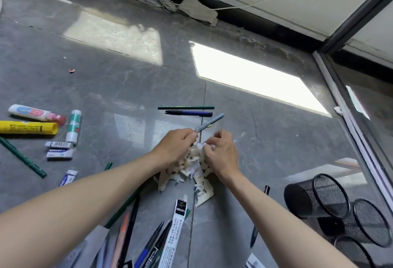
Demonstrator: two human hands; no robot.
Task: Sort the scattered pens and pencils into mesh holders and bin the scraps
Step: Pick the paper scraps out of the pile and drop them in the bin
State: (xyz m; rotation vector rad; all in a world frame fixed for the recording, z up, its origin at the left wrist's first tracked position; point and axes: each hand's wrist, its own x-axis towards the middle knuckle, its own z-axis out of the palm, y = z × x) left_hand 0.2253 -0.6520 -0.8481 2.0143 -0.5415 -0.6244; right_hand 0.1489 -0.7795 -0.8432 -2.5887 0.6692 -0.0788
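Note:
A heap of white paper scraps (187, 174) lies on the grey floor in the middle. My left hand (174, 146) and my right hand (221, 150) both curl their fingers into the top of the heap and grip scraps. A grey pen (210, 122) lies just beyond my left hand's fingers. Further back lie a green pencil (186, 107) and a blue-and-black pen (189, 113). Several pens and pencils (148, 244) are scattered near the bottom edge. Three black mesh holders (319, 195) lie tipped on their sides at the lower right.
Glue tubes (32, 127) and a glue stick (73, 126) lie at the left with erasers (60, 152) and a long green pencil (23, 157). A glass door frame (348, 116) runs down the right. A cloth and coiled cord (197, 10) sit by the far wall.

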